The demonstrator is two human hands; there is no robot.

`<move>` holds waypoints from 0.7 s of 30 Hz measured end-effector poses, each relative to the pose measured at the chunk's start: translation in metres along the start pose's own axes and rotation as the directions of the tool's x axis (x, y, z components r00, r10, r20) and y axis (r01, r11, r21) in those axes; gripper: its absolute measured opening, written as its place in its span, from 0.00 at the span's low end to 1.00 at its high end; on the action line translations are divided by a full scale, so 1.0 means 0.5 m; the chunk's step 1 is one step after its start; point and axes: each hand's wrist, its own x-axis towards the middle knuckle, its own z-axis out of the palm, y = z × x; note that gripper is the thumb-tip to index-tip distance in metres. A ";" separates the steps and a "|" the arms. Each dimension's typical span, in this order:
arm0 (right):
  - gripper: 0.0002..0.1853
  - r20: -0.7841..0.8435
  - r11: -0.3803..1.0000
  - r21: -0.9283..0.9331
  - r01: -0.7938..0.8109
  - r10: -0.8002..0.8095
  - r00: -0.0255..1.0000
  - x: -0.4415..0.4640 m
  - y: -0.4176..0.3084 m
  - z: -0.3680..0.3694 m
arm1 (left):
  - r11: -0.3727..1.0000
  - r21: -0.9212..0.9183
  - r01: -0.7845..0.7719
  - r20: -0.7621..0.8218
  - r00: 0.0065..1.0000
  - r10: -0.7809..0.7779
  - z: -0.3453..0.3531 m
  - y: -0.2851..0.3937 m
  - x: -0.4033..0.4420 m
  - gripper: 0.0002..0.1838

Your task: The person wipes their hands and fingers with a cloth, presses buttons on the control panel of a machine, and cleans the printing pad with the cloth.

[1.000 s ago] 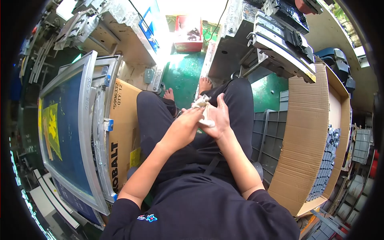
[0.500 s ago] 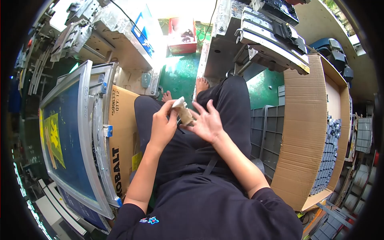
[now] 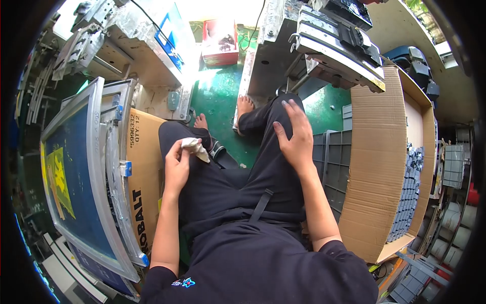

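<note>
Over my left thigh, my left hand [image 3: 178, 161] is closed on a crumpled whitish cloth [image 3: 196, 148], pinched between thumb and fingers. The cloth's loose end hangs to the right of the hand. My right hand [image 3: 295, 133] holds nothing; it is above my right knee, palm down, with the thumb apart from the fingers. Both hands are over the dark trousers [image 3: 243, 187] on my legs.
On the right stands an open cardboard box [image 3: 372, 167] holding many small grey parts [image 3: 407, 192]. Framed screens [image 3: 76, 172] lean at left beside another carton [image 3: 144, 152]. Metal machines [image 3: 339, 45] rise ahead, with a red box [image 3: 220, 45] on the green floor [image 3: 217, 91].
My hands have moved apart. The left one went left and down with the cloth; the right one let go of or left the cloth and moved right and forward to my knee.
</note>
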 end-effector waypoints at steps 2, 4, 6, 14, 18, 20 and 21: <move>0.33 0.053 0.981 -0.195 -0.009 0.020 0.998 -0.009 0.013 0.010 | 0.999 -0.032 0.006 0.010 1.000 -0.005 -0.008 -0.003 0.001 0.15; 0.33 0.160 0.959 -0.271 0.081 -0.038 0.986 -0.026 0.006 0.014 | 0.995 -0.100 0.006 -0.012 1.000 -0.008 -0.002 -0.005 0.002 0.15; 0.27 0.517 0.904 -0.143 0.402 -0.279 0.810 -0.040 0.002 -0.017 | 0.993 -0.119 0.018 -0.021 1.000 -0.021 0.005 -0.005 0.000 0.16; 0.26 0.386 0.925 -0.176 0.337 -0.250 0.888 0.054 0.122 -0.012 | 0.992 -0.127 -0.021 -0.015 1.000 0.019 0.023 0.045 0.004 0.17; 0.42 0.082 0.930 -0.353 -0.098 0.135 0.987 0.010 0.073 0.071 | 0.971 -0.236 -0.026 -0.038 0.999 0.018 0.023 0.086 -0.006 0.16; 0.37 0.465 0.948 -0.113 0.297 -0.213 0.859 -0.029 0.011 0.021 | 0.963 -0.268 -0.020 -0.028 1.000 0.013 0.018 0.095 -0.008 0.15; 0.34 0.669 0.959 0.112 0.259 -0.265 0.694 -0.040 -0.015 0.001 | 0.958 -0.288 -0.010 -0.030 1.000 0.002 0.017 0.098 -0.010 0.15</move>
